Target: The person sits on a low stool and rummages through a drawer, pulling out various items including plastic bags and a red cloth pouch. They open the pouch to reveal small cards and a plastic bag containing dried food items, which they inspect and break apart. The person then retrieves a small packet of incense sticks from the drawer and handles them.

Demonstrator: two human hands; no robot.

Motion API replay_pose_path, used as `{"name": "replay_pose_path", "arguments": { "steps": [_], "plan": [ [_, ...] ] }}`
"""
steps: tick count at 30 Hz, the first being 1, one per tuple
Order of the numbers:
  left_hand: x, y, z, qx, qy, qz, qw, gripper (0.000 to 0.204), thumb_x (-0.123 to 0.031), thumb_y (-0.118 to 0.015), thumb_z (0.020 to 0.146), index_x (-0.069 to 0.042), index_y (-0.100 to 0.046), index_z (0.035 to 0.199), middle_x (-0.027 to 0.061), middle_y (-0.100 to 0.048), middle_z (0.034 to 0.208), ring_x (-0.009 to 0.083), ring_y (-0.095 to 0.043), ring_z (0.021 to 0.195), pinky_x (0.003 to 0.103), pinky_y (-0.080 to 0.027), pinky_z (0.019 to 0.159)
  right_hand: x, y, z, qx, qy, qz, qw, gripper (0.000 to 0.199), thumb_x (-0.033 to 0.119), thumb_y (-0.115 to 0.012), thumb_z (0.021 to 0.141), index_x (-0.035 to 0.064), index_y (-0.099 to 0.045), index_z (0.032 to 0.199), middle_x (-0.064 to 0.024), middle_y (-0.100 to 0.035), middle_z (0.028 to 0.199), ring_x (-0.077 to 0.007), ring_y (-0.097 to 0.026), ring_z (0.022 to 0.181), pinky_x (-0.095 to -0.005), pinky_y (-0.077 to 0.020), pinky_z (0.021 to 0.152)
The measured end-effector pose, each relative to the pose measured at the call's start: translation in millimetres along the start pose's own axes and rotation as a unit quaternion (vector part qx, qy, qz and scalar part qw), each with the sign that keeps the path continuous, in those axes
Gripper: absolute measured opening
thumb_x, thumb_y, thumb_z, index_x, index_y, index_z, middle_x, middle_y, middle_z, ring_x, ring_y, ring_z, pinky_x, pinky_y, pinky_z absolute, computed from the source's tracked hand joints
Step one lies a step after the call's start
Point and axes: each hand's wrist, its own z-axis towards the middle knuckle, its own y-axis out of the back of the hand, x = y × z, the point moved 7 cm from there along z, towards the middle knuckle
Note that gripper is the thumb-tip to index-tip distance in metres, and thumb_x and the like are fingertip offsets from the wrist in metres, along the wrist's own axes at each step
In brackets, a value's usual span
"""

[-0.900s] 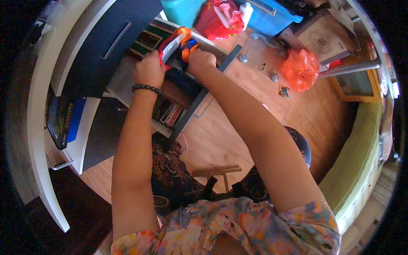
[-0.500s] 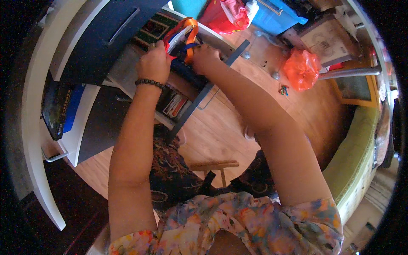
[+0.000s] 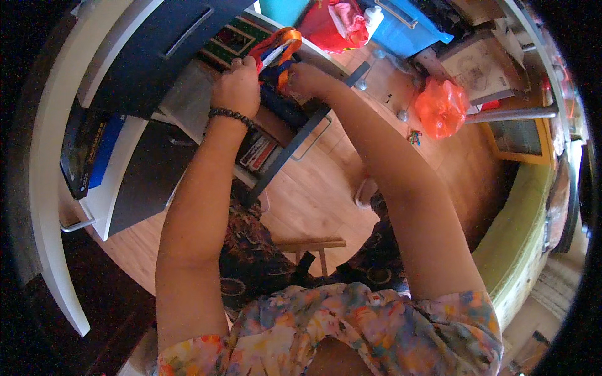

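Pinching one red band [image 3: 266, 44], slanting lengthwise from near left to far right, with the left hand [image 3: 237, 89] over one open drawer [image 3: 290, 151] in the head view. Curling the right hand [image 3: 303, 81] beside one orange ribbon [image 3: 293, 42], looped toward the far side; cannot tell whether gripping it.

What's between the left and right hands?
Head view: a red strip, an orange strip and dark blue material lie between left hand and right hand.

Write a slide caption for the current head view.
Left grip holding bright ribbons, right grip at their orange part, both over an open dark-fronted drawer.
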Motion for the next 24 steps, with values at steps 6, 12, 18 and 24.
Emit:
{"name": "replay_pose_path", "arguments": {
  "steps": [6, 12, 18, 24],
  "plan": [
    [-23, 7, -9, -0.026, -0.053, 0.062, 0.996, 0.014, -0.008, -0.053, 0.084, -0.006, -0.052, 0.098, 0.0136, -0.061, 0.093, 0.0301, -0.066, 0.079, 0.039, -0.056, 0.063, 3, 36, -18, 0.034, 0.013, 0.621, 0.783, 0.04, 0.022, -0.058, 0.084, 0.0017, -0.052, 0.118, -0.0185, -0.057, 0.115, -0.0335, -0.053, 0.11, -0.0479, -0.0419, 0.094],
    [-45, -1, -16, -0.079, -0.127, 0.116, 0.982, 0.013, -0.011, -0.055, 0.082, -0.008, -0.054, 0.095, 0.0076, -0.058, 0.088, 0.0215, -0.065, 0.073, 0.031, -0.055, 0.058, -1, 56, -26, 0.016, -0.03, 0.645, 0.764, 0.039, 0.038, -0.047, 0.09, 0.0063, -0.056, 0.11, -0.0143, -0.06, 0.105, -0.0314, -0.057, 0.098, -0.0453, -0.0484, 0.082],
    [-38, -4, -11, -0.044, -0.14, 0.054, 0.988, 0.022, -0.011, -0.052, 0.084, -0.007, -0.05, 0.105, 0.0121, -0.057, 0.096, 0.0272, -0.063, 0.085, 0.036, -0.055, 0.062, -18, 39, -12, -0.04, -0.063, 0.407, 0.91, 0.031, 0.026, -0.062, 0.085, 0.0019, -0.061, 0.105, -0.0107, -0.065, 0.094, -0.0231, -0.065, 0.082, -0.0318, -0.0561, 0.067],
    [-5, 0, -14, 0.026, -0.064, -0.024, 0.997, 0.017, -0.013, -0.052, 0.086, -0.006, -0.053, 0.102, 0.0148, -0.059, 0.102, 0.0336, -0.063, 0.089, 0.043, -0.054, 0.073, 8, 52, -11, -0.104, -0.096, 0.541, 0.829, 0.022, 0.013, -0.063, 0.083, -0.0041, -0.062, 0.097, -0.0144, -0.064, 0.09, -0.0243, -0.064, 0.076, -0.0302, -0.0573, 0.062]
  ]
}}
